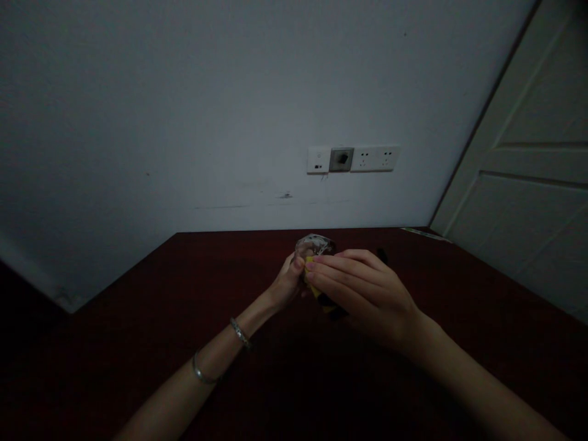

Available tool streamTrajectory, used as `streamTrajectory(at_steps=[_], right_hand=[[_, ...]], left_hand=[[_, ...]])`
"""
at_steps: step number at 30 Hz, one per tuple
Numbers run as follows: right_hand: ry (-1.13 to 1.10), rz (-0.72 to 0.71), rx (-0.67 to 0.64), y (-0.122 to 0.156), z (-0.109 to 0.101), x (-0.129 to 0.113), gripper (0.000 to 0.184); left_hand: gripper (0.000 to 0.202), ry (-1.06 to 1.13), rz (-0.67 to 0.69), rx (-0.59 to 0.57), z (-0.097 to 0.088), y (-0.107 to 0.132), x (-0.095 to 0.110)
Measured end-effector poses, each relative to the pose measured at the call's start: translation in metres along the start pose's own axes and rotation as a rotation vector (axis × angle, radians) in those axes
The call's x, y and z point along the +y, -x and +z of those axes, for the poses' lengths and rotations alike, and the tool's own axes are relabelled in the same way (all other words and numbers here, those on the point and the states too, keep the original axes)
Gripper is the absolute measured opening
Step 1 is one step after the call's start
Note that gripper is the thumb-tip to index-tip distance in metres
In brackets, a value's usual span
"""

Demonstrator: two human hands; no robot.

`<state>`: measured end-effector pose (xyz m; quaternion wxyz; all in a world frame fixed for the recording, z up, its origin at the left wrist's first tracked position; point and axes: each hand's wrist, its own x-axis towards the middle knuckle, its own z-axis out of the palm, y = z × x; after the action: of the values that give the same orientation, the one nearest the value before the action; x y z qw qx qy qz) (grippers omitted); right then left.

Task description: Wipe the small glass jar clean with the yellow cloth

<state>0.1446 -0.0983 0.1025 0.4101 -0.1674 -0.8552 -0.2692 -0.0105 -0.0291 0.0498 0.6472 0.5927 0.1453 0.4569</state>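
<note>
My left hand is closed around a clear, shiny plastic piece, whose exact kind I cannot make out in the dim light. Against it my right hand holds a yellow and black object, fingers stretched over its top and side. The yellow end touches or nearly touches the left thumb. Most of this object is hidden behind the right fingers, so its kind does not show. Both hands meet above the dark red table.
A small black thing lies beyond my right hand. Along the wall runs a row of sockets and switches. A pale panelled door stands at the right. A thin flat strip lies at the table's back right corner.
</note>
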Motion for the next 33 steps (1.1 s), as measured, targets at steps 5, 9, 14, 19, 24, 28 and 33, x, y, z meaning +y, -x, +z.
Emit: streamTrajectory(at_steps=[5,9,14,19,24,28,33], right_hand=[[-0.083,0.057,-0.012,0.002,-0.002,0.003,0.023],[-0.118,0.091,-0.034,0.003,-0.005,0.007,0.026],[-0.185,0.144,-0.059,0.003,-0.010,0.009,0.028],[-0.234,0.233,-0.067,0.001,-0.018,0.010,0.039],[-0.315,0.341,-0.076,-0.001,-0.024,0.015,0.030],[-0.380,0.393,-0.066,0.000,-0.022,0.021,0.023],[-0.464,0.532,-0.041,0.002,-0.018,0.024,0.017]], left_hand=[[0.075,-0.053,0.080,0.006,-0.004,-0.002,-0.007],[0.075,-0.079,0.081,-0.027,-0.006,-0.003,-0.010],[0.077,-0.124,0.036,-0.029,-0.008,-0.002,-0.011],[0.074,-0.072,-0.002,-0.039,-0.005,0.001,-0.010],[0.071,-0.014,-0.041,-0.080,-0.002,0.003,-0.009],[0.080,0.044,-0.102,-0.078,-0.003,0.006,-0.010],[0.080,0.156,-0.198,-0.061,-0.006,0.008,-0.011]])
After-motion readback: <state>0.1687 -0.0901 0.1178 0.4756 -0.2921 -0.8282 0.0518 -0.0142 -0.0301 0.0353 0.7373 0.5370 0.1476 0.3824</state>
